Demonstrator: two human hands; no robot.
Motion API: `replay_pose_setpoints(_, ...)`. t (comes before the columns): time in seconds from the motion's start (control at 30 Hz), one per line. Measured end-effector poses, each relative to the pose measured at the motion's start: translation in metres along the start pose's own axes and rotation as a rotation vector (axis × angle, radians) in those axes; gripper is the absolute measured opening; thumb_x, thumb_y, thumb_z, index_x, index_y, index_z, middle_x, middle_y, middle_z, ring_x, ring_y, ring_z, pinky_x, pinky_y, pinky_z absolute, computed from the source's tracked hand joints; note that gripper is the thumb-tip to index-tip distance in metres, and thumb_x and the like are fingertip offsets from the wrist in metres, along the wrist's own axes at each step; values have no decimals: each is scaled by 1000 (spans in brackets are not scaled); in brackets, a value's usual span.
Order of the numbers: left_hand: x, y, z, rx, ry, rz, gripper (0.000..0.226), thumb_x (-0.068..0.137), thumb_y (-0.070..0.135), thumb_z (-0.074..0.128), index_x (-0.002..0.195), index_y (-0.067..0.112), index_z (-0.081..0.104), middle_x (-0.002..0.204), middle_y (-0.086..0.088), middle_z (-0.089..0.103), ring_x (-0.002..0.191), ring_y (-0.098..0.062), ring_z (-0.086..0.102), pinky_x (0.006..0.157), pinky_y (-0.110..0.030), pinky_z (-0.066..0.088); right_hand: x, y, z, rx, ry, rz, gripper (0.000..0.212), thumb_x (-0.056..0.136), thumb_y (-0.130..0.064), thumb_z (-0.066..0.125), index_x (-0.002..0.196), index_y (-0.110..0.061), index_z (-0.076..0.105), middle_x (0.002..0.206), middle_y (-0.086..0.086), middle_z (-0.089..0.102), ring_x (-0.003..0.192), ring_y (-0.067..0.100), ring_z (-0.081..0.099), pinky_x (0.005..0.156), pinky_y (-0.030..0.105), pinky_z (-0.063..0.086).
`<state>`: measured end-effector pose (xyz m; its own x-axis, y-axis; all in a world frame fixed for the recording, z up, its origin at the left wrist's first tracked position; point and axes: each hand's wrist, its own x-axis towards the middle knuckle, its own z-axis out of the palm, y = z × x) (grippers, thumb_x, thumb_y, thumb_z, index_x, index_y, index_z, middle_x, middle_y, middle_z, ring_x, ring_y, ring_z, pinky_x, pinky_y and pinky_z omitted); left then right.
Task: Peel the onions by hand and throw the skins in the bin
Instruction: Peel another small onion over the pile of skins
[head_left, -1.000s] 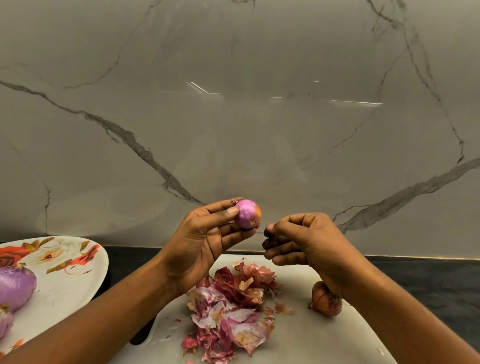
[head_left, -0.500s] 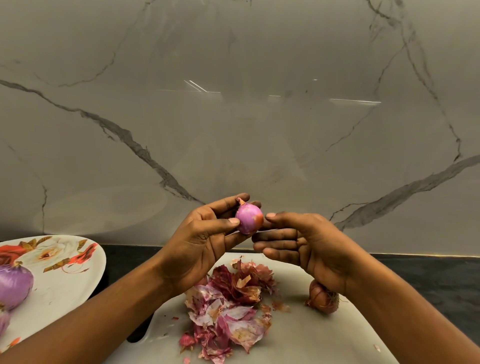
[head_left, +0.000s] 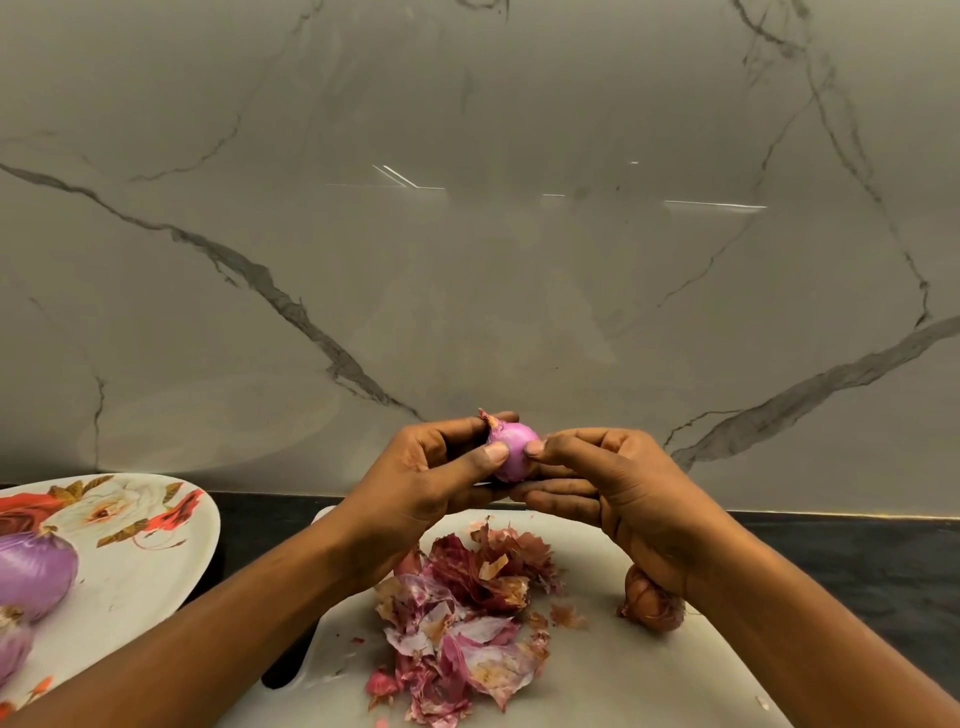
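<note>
A small pink onion (head_left: 511, 451) is held up in front of the marble wall. My left hand (head_left: 431, 488) grips it, thumb across its front and fingers behind. My right hand (head_left: 618, 499) meets it from the right, thumb and forefinger pinching at its right side, the other fingers curled beneath. Below the hands a heap of red and purple skins (head_left: 467, 618) lies on the white cutting board (head_left: 613, 680). An unpeeled brown onion (head_left: 652, 605) sits on the board, partly hidden under my right wrist. No bin is in view.
A floral plate (head_left: 135, 561) at the left carries a large peeled purple onion (head_left: 31, 577) and part of another (head_left: 13, 649) at the frame edge. The dark countertop (head_left: 857, 561) runs behind the board, against the marble wall.
My right hand has moved left from a small gap to touch and pinch the onion. My left hand has turned the onion slightly, so its tip points up and left.
</note>
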<state>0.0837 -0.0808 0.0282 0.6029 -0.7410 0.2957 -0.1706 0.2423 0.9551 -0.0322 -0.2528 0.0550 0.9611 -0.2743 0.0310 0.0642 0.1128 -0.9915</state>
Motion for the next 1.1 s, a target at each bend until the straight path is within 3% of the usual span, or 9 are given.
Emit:
replay_pose_setpoints(0.33,0,4,-1,-128,-39,22,43,95,15,62,137,5,63,129,-17,73,120,-35,70,103,-37,57,0,0,-3,-18,61,-63,15,93,6,69,105,7,76,98,29,77,92,39,79,71,28,65)
replay_pose_setpoints(0.5,0,1,-3,-90,-29,59,47,92,15,64,139,7,62,132,-13,72,125,-31,68,106,-37,55,-3,-3,-3,13,27,-57,17,92,-3,69,105,5,76,99,28,78,92,37,79,77,31,67)
replay_pose_setpoints(0.6,0,-1,-3,-23,-28,77,48,92,14,65,140,8,61,134,-8,72,127,-27,67,108,-36,54,-4,-4,-1,-5,10,-58,34,81,-18,78,107,3,76,100,26,78,94,39,79,79,32,66)
replay_pose_setpoints(0.8,0,-4,-3,6,-18,80,49,93,14,66,141,8,61,136,-8,71,129,-27,66,110,-39,52,-2,-1,-1,-18,40,-66,21,89,-5,76,109,2,74,98,26,78,94,41,78,84,35,65)
replay_pose_setpoints(1.1,0,-2,-3,-107,-31,79,48,92,10,63,140,5,61,134,-14,71,127,-30,67,108,-35,54,-2,-2,-1,-32,40,-99,20,89,0,74,109,0,76,98,24,79,95,39,79,82,33,66)
